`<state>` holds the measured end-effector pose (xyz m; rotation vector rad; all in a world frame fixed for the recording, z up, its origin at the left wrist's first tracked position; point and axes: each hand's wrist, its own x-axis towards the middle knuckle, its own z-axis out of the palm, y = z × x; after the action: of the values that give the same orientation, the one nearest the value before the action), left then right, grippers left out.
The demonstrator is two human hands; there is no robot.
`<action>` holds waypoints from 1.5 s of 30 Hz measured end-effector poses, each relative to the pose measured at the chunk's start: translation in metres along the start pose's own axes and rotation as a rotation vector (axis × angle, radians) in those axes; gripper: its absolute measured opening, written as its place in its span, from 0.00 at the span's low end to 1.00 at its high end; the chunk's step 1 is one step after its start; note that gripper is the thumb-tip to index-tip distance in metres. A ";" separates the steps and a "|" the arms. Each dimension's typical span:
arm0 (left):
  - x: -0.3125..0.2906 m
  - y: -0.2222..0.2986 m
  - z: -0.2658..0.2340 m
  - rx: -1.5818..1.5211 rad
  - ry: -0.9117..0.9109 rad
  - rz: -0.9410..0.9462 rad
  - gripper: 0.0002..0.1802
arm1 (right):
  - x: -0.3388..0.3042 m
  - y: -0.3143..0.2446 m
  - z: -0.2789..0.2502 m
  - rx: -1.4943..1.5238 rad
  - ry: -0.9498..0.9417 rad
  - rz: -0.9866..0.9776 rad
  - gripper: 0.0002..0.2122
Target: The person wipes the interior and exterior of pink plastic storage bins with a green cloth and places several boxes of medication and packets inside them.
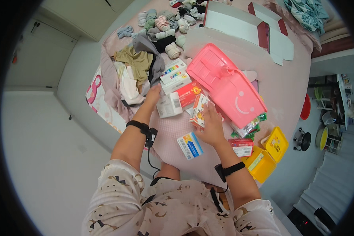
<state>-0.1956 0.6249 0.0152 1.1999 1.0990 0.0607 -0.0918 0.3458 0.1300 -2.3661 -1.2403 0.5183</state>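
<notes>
My right hand (211, 126) is closed round a small orange-and-white box (199, 111), fingers along its right side and thumb at its near end. Beside the left edge of a white carton (169, 105) is my left hand (153, 94), fingers stretched forward and seen edge-on; it seems to touch the carton without holding it. A red box (190, 93) lies between the two hands. Just beyond are white boxes with coloured stripes (174, 78). Nearer me, a blue-and-white box (190, 146) lies alone on the pink bed cover (165, 137).
A pink lidded bin (240, 98) stands open right of the boxes. An open yellow case (261, 165) and a red-and-white box (241, 147) sit near the bed's right edge. Folded clothes (135, 61), rolled socks (163, 23) and a large open white carton (232, 35) lie farther back.
</notes>
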 end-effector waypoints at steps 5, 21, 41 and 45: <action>0.060 0.007 0.011 -0.242 -0.023 -0.325 0.28 | 0.032 -0.016 0.020 0.036 -0.019 0.047 0.43; -0.070 0.068 0.036 -0.495 -0.012 0.240 0.25 | -0.019 0.003 -0.005 0.300 0.161 -0.063 0.38; -0.277 -0.039 0.296 -0.117 -0.304 -0.009 0.28 | -0.344 0.212 -0.055 -0.212 -0.075 0.609 0.33; -0.292 -0.047 0.329 -0.094 -0.340 0.003 0.27 | -0.332 0.233 -0.034 -0.235 -0.072 0.603 0.27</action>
<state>-0.1384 0.2070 0.1493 1.0807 0.7874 -0.0864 -0.0932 -0.0577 0.0812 -2.9471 -0.6149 0.6693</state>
